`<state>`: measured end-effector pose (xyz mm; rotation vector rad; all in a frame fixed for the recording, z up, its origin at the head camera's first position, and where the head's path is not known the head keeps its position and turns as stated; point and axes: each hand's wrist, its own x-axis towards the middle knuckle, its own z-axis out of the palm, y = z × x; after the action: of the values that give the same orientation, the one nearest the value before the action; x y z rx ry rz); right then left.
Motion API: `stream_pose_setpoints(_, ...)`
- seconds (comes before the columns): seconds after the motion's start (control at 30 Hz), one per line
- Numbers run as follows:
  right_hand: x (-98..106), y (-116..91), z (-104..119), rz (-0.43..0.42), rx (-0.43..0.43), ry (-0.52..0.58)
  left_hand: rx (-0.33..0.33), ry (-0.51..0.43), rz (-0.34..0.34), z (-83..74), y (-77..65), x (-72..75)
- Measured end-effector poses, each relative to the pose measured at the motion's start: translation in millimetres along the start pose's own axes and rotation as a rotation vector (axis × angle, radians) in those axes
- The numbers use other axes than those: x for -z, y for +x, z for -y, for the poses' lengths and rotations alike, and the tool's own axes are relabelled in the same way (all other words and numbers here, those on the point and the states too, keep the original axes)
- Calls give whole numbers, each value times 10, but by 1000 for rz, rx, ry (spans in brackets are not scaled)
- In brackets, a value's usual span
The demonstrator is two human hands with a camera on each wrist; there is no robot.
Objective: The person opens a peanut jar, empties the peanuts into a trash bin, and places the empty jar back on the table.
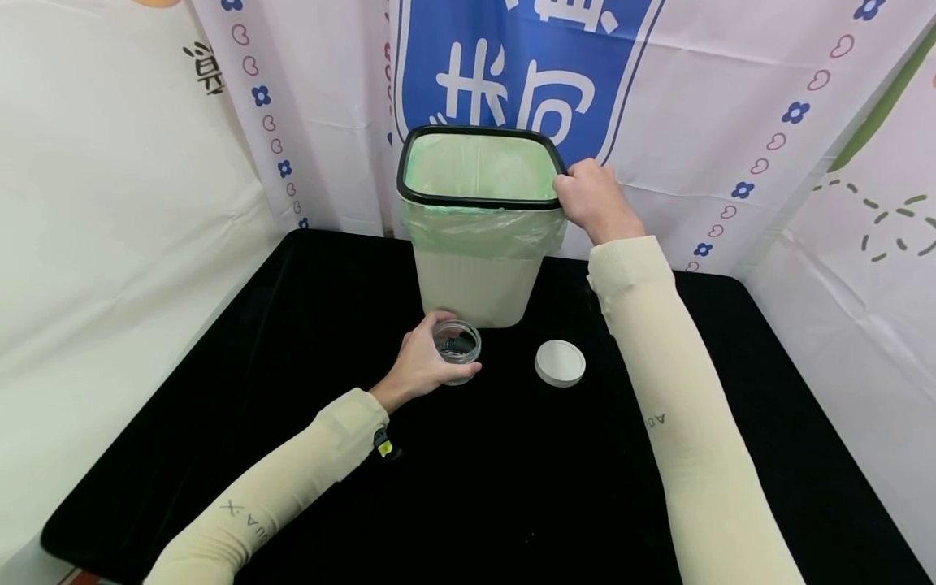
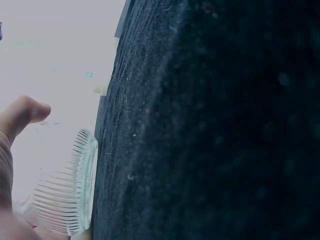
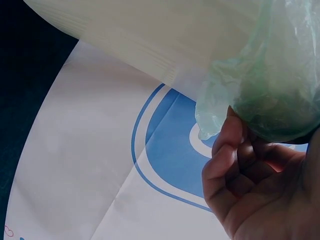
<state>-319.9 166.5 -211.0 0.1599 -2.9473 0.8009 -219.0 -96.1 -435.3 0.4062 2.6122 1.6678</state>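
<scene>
My left hand (image 1: 422, 357) curls round a small clear jar (image 1: 457, 345), thumb on the near side and fingers on the far side. The jar stands upright with its mouth uncovered, and its ribbed wall (image 2: 65, 195) shows in the left wrist view. At the far side, my right hand (image 1: 595, 199) grips the right edge of the black rim of a cream trash bin (image 1: 475, 284). A pale green trash bag (image 1: 475, 231) lines the bin and folds over its rim; in the right wrist view the bag (image 3: 280, 85) hangs beside my curled fingers (image 3: 227, 165).
A round white lid (image 1: 560, 363) lies on the black table (image 1: 468, 471), right of the jar. Behind the bin hangs a printed curtain (image 1: 687, 138) with a blue panel. White cloth walls (image 1: 110, 203) flank the table on both sides.
</scene>
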Motion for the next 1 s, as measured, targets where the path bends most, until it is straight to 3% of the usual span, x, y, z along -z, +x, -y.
stream_pose_setpoints(0.3,-6,8,2,13,3,-4,18,-42,26,-1,-15,16)
stream_pose_setpoints(0.73,1,12,0,19,-1,-12,-2,105,0,-39,-43,18)
stream_pose_setpoints(1.0,14,1,-6,22,17,-13,-13,141,22,-140,-50,111)
